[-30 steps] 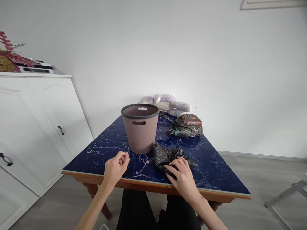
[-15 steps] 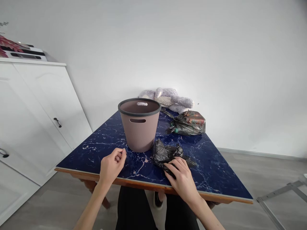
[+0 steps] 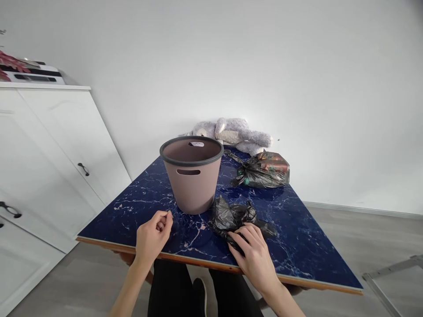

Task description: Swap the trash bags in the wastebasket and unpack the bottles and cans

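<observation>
My left hand (image 3: 153,237) rests at the table's front edge with its fingers curled in and thumb against the forefinger; nothing shows in it. Just beyond it stands an upright pinkish-brown trash bin (image 3: 194,189) with a dark grey rim and slots for handles; no liner shows in it. My right hand (image 3: 253,253) is closed on the near part of a crumpled black plastic bag (image 3: 228,213), which lies on the table to the right of the bin. The fingertips are partly hidden in the bag's folds.
A knotted, filled black bag (image 3: 266,171) lies on the blue marble-patterned table (image 3: 307,246) at the back right. Behind the bin a grey plush toy (image 3: 234,132) lies by the wall. A white cabinet (image 3: 66,145) stands left; a metal frame (image 3: 393,268) is at lower right.
The camera view has shifted slightly. My right hand stays on the crumpled bag and my left hand stays curled; the bin and bags have not visibly moved on the table.
</observation>
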`<action>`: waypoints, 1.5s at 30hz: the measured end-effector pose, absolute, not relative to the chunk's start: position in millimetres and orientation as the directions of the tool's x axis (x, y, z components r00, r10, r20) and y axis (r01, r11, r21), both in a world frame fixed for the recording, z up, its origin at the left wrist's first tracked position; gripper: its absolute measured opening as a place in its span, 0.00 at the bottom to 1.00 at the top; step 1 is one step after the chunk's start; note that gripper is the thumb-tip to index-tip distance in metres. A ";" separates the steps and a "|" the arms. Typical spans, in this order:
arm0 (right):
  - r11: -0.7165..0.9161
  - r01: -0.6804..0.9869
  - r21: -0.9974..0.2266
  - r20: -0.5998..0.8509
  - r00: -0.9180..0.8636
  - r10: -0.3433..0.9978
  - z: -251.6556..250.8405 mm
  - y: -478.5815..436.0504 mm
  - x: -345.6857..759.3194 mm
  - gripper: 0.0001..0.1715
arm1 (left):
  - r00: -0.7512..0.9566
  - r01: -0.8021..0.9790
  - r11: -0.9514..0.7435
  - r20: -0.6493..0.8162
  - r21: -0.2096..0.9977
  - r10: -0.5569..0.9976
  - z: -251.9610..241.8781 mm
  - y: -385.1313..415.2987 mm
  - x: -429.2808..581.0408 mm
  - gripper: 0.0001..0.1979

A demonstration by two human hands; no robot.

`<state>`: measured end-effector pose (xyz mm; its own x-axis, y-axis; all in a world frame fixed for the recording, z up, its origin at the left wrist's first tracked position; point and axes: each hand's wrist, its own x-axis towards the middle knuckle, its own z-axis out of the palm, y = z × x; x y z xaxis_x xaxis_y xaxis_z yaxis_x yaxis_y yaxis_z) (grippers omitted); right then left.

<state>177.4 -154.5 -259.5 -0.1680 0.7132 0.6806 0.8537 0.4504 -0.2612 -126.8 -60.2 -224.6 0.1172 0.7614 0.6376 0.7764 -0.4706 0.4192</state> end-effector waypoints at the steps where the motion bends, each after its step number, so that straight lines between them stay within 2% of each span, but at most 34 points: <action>1: 0.450 0.854 -0.262 0.681 -0.167 0.713 -259.3 -154.5 177.3 0.12 | 0.116 0.775 -0.466 0.629 0.427 0.769 -223.6 -60.7 -126.5 0.16; 5: 0.460 0.847 -0.267 0.697 -0.160 0.699 -257.1 -154.9 176.4 0.11 | 0.185 0.703 -0.499 0.547 0.507 0.816 -214.5 -67.4 -113.5 0.16; 7: 0.471 0.841 -0.266 0.711 -0.159 0.685 -255.4 -155.4 176.1 0.11 | 0.258 0.588 -0.496 0.433 0.639 0.863 -207.5 -74.6 -96.2 0.17; 9: 0.484 0.835 -0.260 0.721 -0.165 0.673 -253.8 -156.4 176.3 0.11 | 0.347 0.465 -0.420 0.275 0.779 0.896 -200.8 -82.4 -73.2 0.16; 11: 0.499 0.829 -0.253 0.725 -0.179 0.665 -252.4 -157.6 176.9 0.12 | 0.431 0.414 -0.338 0.145 0.845 0.891 -196.5 -87.6 -49.7 0.16; 14: 0.530 0.811 -0.249 0.724 -0.207 0.658 -249.8 -159.3 177.1 0.13 | 0.505 0.409 -0.305 0.065 0.860 0.861 -196.8 -87.2 -24.6 0.16; 17: 0.554 0.790 -0.262 0.719 -0.223 0.658 -244.7 -160.8 175.3 0.12 | 0.484 0.370 -0.311 0.103 0.875 0.869 -203.1 -80.8 -16.8 0.19; 20: 0.558 0.763 -0.326 0.720 -0.182 0.670 -238.0 -162.0 172.9 0.10 | 0.410 0.334 -0.296 0.145 0.895 0.900 -208.6 -75.8 -19.5 0.20; 25: 0.508 0.735 -0.450 0.714 -0.046 0.699 -233.6 -160.9 179.2 0.12 | 0.340 0.327 -0.209 0.091 0.921 0.936 -206.8 -74.4 -24.4 0.22; 30: 0.310 0.765 -0.564 0.669 0.203 0.715 -233.4 -164.5 201.0 0.08 | 0.347 0.372 -0.116 -0.022 0.921 0.938 -199.8 -73.9 -27.3 0.31; 34: 0.125 0.728 -0.674 0.515 0.342 0.786 -226.8 -175.1 214.0 0.14 | 0.360 0.464 -0.221 0.045 0.858 0.932 -197.7 -76.8 -35.9 0.26; 37: 0.005 0.700 -0.714 0.411 0.413 0.813 -223.8 -176.9 217.0 0.24 | 0.373 0.590 -0.364 0.156 0.721 0.915 -201.9 -81.7 -47.6 0.25; 40: -0.026 0.684 -0.729 0.331 0.386 0.861 -223.8 -171.6 215.9 0.32 | 0.346 0.685 -0.437 0.267 0.584 0.899 -210.1 -88.3 -60.0 0.25; 43: 0.005 0.668 -0.744 0.303 0.331 0.894 -219.9 -167.5 211.1 0.30 | 0.273 0.709 -0.474 0.416 0.523 0.867 -213.7 -97.5 -67.5 0.29; 45: 0.049 0.673 -0.738 0.350 0.319 0.881 -213.0 -170.3 204.5 0.26 | 0.250 0.690 -0.527 0.520 0.496 0.817 -208.7 -105.3 -68.7 0.24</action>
